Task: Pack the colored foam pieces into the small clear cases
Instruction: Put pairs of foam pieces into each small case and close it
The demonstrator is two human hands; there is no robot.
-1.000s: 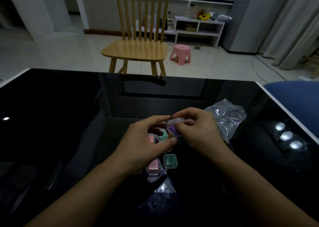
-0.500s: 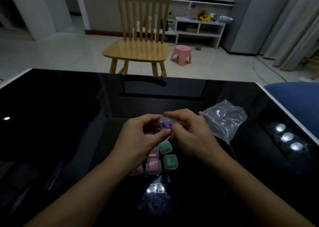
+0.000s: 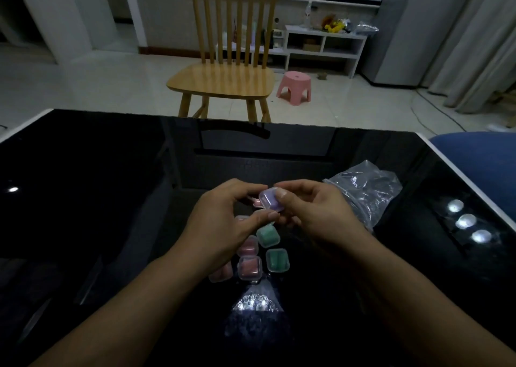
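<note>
Over the middle of the black glossy table (image 3: pixel 97 188), both hands hold one small clear case with purple foam (image 3: pixel 270 202) inside. My left hand (image 3: pixel 223 224) pinches it from the left with thumb and fingers. My right hand (image 3: pixel 315 213) grips it from the right, thumb on its top. Below the hands, several closed clear cases lie on the table: two with green foam (image 3: pixel 268 235) (image 3: pixel 277 260) and pink ones (image 3: pixel 249 267) (image 3: pixel 247 247). Another pink case (image 3: pixel 255 202) shows partly behind the left fingers.
A crumpled clear plastic bag (image 3: pixel 368 193) lies just right of my right hand. A wooden chair (image 3: pixel 223 79) stands beyond the table's far edge, a pink stool (image 3: pixel 294 86) behind it. A blue seat (image 3: pixel 480 154) is at the right.
The purple case has turned in my fingers; its flat clear face now shows, with the right thumb laid over it. Both hands stay together over the same spot.
</note>
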